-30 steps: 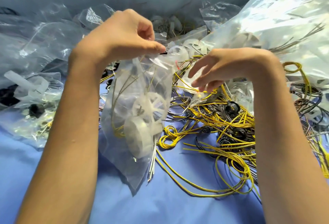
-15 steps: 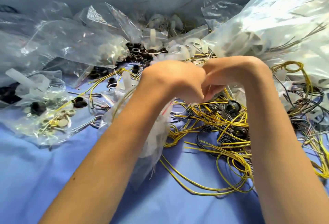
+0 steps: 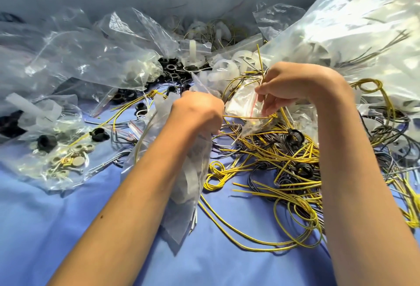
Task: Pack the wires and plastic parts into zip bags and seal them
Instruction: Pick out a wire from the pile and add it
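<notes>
Head view: near the tabletop's (image 3: 56,229) middle, the left hand (image 3: 197,115) was curled round the neck of a filled bag (image 3: 188,185). Just beyond, over the wires (image 3: 284,160), the right hand (image 3: 293,88) pinched a small bag (image 3: 243,104). Both looked light, limp and slippery, best gripped at the zip strip.

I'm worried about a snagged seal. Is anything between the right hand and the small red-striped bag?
Nothing visible separates them: the right hand pinches the small bag by its red strip. Yellow wires stick up beside its fingers, close to that strip.
</notes>
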Tool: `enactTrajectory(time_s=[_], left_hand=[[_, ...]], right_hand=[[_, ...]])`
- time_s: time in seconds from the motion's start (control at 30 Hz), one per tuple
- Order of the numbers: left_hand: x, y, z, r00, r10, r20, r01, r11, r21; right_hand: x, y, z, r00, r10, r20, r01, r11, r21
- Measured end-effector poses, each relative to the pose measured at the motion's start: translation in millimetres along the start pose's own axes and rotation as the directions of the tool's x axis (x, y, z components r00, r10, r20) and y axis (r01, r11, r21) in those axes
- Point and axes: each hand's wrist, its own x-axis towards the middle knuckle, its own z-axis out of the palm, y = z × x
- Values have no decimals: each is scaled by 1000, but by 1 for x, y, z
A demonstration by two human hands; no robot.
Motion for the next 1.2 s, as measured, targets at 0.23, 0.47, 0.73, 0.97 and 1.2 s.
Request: enactTrajectory(time_s=[0.23, 0.47, 0.73, 0.97, 1.2], left_hand=[[4, 6, 5, 1000, 3, -25, -3, 1000, -1], [3, 8, 5, 997, 53, -61, -51, 998, 44], [-1, 5, 4, 997, 75, 31, -74, 996, -40], [-9, -9, -18, 976, 207, -73, -214, 971, -109], [-26, -23, -41, 920, 240, -310, -319, 918, -236]], right_hand=[[-4, -3, 2, 999, -10, 35, 11, 1000, -26], [-4, -3, 4, 999, -13, 52, 15, 999, -34], [-6, -5, 3, 998, -15, 68, 18, 999, -41], [-7, -4, 1, 996, -13, 83, 16, 999, -42], [-6, 0, -1, 988, -40, 150, 51, 996, -68]])
